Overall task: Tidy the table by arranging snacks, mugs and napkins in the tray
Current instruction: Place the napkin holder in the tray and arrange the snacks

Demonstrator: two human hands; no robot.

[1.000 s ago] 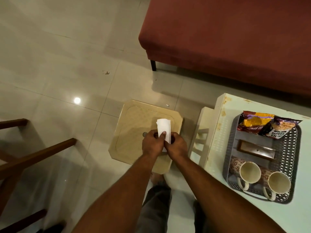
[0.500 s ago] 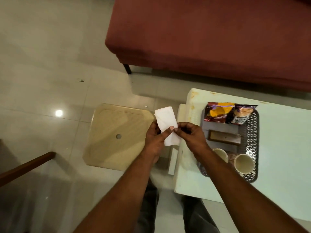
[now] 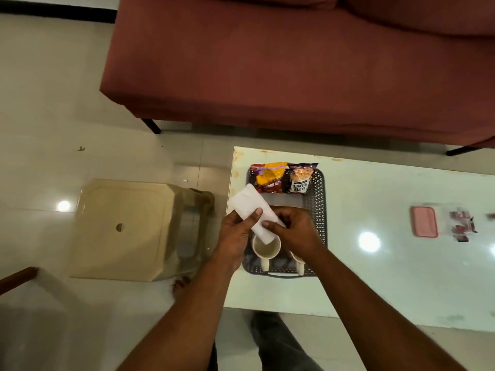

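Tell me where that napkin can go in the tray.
The dark perforated tray has a bare grey band between the two snack packets at its far end and the cream mugs at its near end. Both hands hold the folded white napkin over it.

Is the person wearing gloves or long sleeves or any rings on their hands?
No gloves. The left hand and right hand are both bare, and the forearms are bare right down to the picture's bottom edge, so no sleeves show. I can't see any ring, watch or bracelet.
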